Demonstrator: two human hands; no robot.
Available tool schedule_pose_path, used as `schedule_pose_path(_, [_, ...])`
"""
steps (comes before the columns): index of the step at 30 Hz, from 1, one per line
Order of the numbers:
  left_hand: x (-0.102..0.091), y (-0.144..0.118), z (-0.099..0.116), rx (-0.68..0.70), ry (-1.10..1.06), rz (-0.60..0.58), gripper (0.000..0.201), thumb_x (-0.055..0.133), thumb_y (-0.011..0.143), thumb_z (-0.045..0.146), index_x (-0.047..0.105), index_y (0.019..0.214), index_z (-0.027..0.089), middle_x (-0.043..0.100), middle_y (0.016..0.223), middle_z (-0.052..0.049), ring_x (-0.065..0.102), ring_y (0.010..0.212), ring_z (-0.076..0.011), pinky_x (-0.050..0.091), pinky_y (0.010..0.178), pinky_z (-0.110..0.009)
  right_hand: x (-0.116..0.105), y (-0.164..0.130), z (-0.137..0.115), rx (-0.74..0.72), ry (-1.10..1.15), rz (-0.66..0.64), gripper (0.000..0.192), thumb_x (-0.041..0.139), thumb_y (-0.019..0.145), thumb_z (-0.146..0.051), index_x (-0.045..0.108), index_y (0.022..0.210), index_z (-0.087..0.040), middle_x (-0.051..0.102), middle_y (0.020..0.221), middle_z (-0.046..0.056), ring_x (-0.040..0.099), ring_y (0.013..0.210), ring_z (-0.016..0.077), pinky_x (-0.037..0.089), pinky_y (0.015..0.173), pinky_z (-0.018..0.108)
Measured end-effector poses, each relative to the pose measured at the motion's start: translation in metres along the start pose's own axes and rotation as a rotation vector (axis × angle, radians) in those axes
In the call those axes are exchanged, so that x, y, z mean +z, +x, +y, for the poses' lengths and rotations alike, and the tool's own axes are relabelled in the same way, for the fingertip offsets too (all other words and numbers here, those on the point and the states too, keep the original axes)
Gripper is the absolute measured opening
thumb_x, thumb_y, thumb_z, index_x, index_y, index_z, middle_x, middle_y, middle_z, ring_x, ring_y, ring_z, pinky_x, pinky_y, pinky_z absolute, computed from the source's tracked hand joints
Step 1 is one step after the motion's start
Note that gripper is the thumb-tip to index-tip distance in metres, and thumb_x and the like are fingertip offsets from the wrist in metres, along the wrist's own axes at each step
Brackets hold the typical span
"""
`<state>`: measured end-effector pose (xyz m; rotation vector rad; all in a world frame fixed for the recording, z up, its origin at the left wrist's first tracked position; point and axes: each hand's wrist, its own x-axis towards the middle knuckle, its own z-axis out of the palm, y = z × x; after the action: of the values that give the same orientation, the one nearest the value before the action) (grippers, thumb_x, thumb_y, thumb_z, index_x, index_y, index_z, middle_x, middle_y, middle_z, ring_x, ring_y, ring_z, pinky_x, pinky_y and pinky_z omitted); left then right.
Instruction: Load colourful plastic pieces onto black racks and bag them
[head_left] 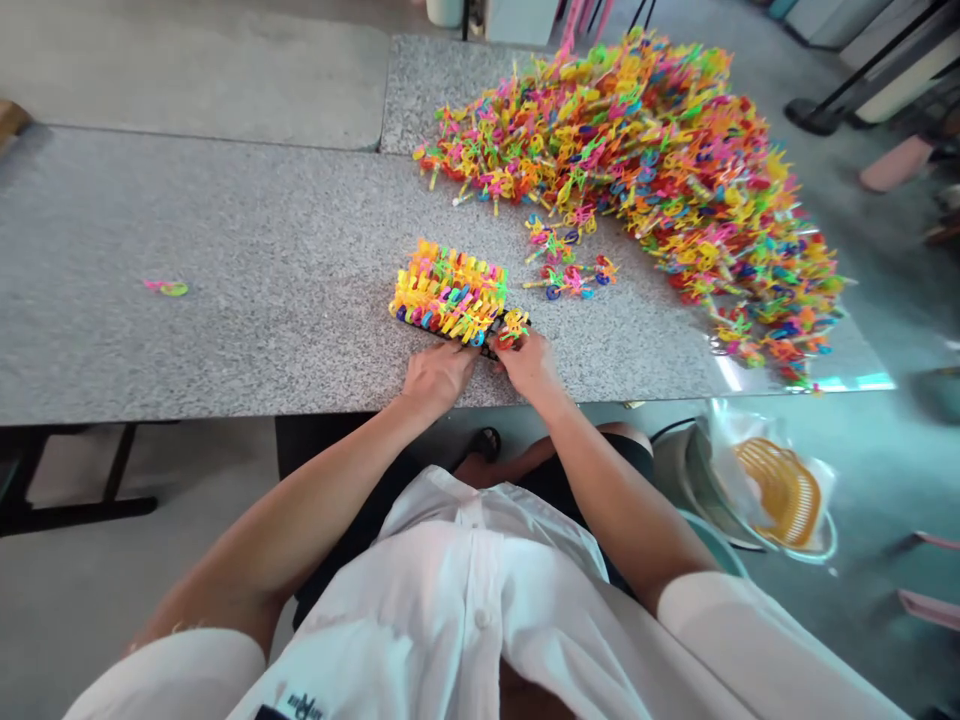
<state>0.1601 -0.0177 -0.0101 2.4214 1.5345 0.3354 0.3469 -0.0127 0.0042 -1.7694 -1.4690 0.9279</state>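
Head view: one packed block of colourful plastic pieces (448, 293) sits near the table's (225, 300) front edge, straight ahead of you. Your left hand (437, 377) rests against its near side, fingers curled; grip cannot be judged. Your right hand (531, 362) pinches one small piece (514, 326) at the block's right end. A few loose pieces (566, 262) lie just beyond; one large heap (675, 170) spreads right; one stray piece (166, 287) lies far left. One yellow basket (780, 490) sits below.
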Motion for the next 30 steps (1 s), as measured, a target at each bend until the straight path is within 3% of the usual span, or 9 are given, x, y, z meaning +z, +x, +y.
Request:
schedule_pose_path(7, [0.005, 0.000, -0.001, 0.008, -0.010, 0.110, 0.035, 0.050, 0.108, 0.038, 0.084, 0.114, 0.030, 0.074, 0.111, -0.012, 0.062, 0.117, -0.0330, 0.047, 0.087, -0.043, -0.001, 0.005, 0.013, -0.270, -0.250, -0.001, 0.020, 0.063, 0.097, -0.037, 0.074, 0.105, -0.023, 0.079, 0.088, 0.009, 0.076, 0.092, 0.0295, 0.055, 0.081, 0.036])
schedule_pose_path(12, [0.006, 0.003, -0.001, 0.034, -0.042, 0.147, 0.031, 0.054, 0.105, 0.034, 0.084, 0.106, 0.028, 0.073, 0.103, -0.012, 0.061, 0.113, -0.0327, 0.045, 0.095, -0.047, 0.007, 0.009, 0.016, -0.233, -0.196, 0.026, 0.024, 0.064, 0.097, -0.044, 0.074, 0.103, -0.023, 0.078, 0.087, 0.008, 0.075, 0.088, 0.0291, 0.056, 0.078, 0.038])
schedule_pose_path(17, [0.010, 0.005, -0.002, 0.028, -0.101, 0.154, 0.033, 0.052, 0.106, 0.035, 0.085, 0.108, 0.029, 0.073, 0.108, -0.011, 0.058, 0.117, -0.0324, 0.042, 0.104, -0.049, 0.007, 0.010, 0.013, -0.195, -0.087, 0.017, 0.028, 0.066, 0.095, -0.050, 0.074, 0.100, -0.023, 0.077, 0.082, 0.006, 0.074, 0.084, 0.0271, 0.056, 0.075, 0.036])
schedule_pose_path(23, [0.013, 0.006, -0.004, 0.037, -0.119, 0.151, 0.038, 0.048, 0.107, 0.038, 0.085, 0.108, 0.029, 0.072, 0.114, -0.011, 0.057, 0.120, -0.0322, 0.040, 0.106, -0.050, 0.001, 0.009, 0.000, -0.103, -0.016, -0.056, 0.021, 0.070, 0.096, -0.043, 0.073, 0.094, -0.022, 0.073, 0.074, 0.002, 0.071, 0.075, 0.0215, 0.054, 0.070, 0.031])
schedule_pose_path(30, [0.010, 0.006, -0.003, 0.027, -0.115, 0.150, 0.038, 0.049, 0.107, 0.038, 0.085, 0.109, 0.028, 0.073, 0.114, -0.012, 0.058, 0.120, -0.0331, 0.041, 0.104, -0.050, -0.001, 0.004, -0.003, -0.132, -0.111, -0.050, 0.026, 0.069, 0.099, -0.049, 0.074, 0.104, -0.024, 0.076, 0.084, 0.004, 0.072, 0.092, 0.0261, 0.055, 0.077, 0.033])
